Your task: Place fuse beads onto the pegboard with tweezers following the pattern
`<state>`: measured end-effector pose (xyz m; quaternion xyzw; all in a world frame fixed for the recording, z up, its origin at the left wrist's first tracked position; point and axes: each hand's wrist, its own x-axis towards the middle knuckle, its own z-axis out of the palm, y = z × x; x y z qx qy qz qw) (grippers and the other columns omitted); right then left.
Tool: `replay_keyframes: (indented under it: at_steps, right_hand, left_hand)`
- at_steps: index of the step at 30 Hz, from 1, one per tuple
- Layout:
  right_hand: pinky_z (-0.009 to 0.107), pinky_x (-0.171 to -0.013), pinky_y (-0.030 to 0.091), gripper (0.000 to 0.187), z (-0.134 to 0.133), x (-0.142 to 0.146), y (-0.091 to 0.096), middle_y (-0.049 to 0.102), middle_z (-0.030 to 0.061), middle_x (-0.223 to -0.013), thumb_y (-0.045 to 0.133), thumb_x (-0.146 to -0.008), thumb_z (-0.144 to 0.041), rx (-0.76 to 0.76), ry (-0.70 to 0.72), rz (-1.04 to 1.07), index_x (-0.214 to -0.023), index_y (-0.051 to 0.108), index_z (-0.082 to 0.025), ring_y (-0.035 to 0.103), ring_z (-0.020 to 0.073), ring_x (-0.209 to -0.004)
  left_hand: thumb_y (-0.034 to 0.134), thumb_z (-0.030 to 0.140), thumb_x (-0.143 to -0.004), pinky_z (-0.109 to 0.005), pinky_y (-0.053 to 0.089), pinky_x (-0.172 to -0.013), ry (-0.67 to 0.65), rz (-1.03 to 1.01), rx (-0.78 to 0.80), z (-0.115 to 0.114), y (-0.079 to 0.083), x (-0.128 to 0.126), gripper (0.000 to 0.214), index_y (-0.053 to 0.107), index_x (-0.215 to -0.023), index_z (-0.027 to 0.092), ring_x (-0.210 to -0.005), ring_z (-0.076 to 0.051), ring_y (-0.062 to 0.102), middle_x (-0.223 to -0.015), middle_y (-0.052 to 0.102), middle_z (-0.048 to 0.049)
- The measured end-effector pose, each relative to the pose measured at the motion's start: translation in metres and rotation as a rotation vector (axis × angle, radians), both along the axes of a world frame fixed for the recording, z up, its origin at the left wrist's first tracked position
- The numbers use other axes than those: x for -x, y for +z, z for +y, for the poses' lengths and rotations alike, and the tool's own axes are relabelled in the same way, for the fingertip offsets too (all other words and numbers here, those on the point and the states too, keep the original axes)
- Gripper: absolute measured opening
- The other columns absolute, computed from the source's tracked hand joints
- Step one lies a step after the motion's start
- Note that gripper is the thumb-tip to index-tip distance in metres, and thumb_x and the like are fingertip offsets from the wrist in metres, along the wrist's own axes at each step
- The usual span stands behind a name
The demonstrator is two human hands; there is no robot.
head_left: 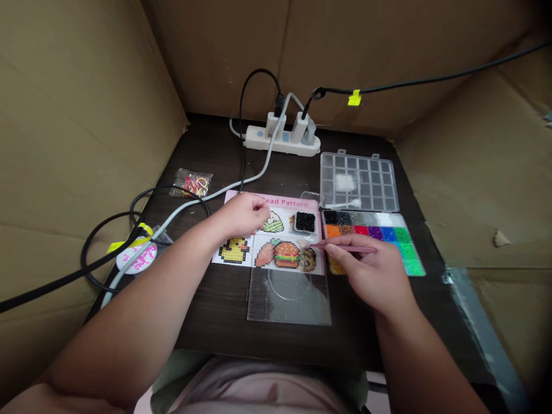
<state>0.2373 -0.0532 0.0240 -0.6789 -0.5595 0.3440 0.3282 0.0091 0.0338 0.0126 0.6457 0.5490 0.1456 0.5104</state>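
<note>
My right hand [375, 273] grips a pair of pink tweezers [356, 249], whose tips point left over the burger and cookie pictures of a bead pattern sheet [233, 253]. My left hand [246, 214] is closed above the upper left of that sheet, fingers curled; whatever they may hold is hidden. A clear pegboard [288, 310] overlaps the lower part of the sheet and reaches toward me. On the sheet, between my hands, sits a small tray of black beads [305, 222]. Just beyond my right hand lies a compartment box of coloured beads [390, 233].
The box's clear lid [366, 172] lies open behind it, bearing a white spoon [345, 204] and a white packet [345, 183]. A power strip [282, 142] with cables stands at the back. At left are a small bag [192, 183] and looping cables [172, 215]. Cardboard walls [336, 52] surround the table.
</note>
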Motion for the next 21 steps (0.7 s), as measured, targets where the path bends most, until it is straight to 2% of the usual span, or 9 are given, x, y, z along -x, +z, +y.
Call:
replay_keyframes:
  at_steps: [13, 21]
  right_hand:
    - [0.026, -0.057, 0.052, 0.016, -0.0001, 0.0003, 0.0009, 0.072, 0.0045, -0.073, 0.068, -0.072, -0.034, 0.002, 0.001, -0.007, -0.077, 0.072, -0.019, 0.066, 0.0172, -0.065]
    - [0.031, -0.069, 0.056, 0.015, 0.0007, 0.0004, -0.0069, 0.073, 0.0045, -0.084, 0.069, -0.074, -0.033, -0.183, -0.118, 0.025, -0.082, 0.072, -0.021, 0.069, 0.0191, -0.075]
  left_hand:
    - [0.048, 0.026, -0.080, -0.022, 0.034, -0.044, 0.005, 0.002, 0.000, 0.0000, -0.0006, 0.0002, 0.019, 0.050, -0.064, 0.017, -0.048, -0.009, 0.049, -0.060, 0.056, -0.0041]
    - [0.046, 0.025, -0.080, -0.022, 0.033, -0.044, -0.010, 0.000, -0.024, 0.0003, -0.0022, 0.0010, 0.019, 0.049, -0.062, 0.017, -0.048, -0.009, 0.049, -0.060, 0.056, -0.0033]
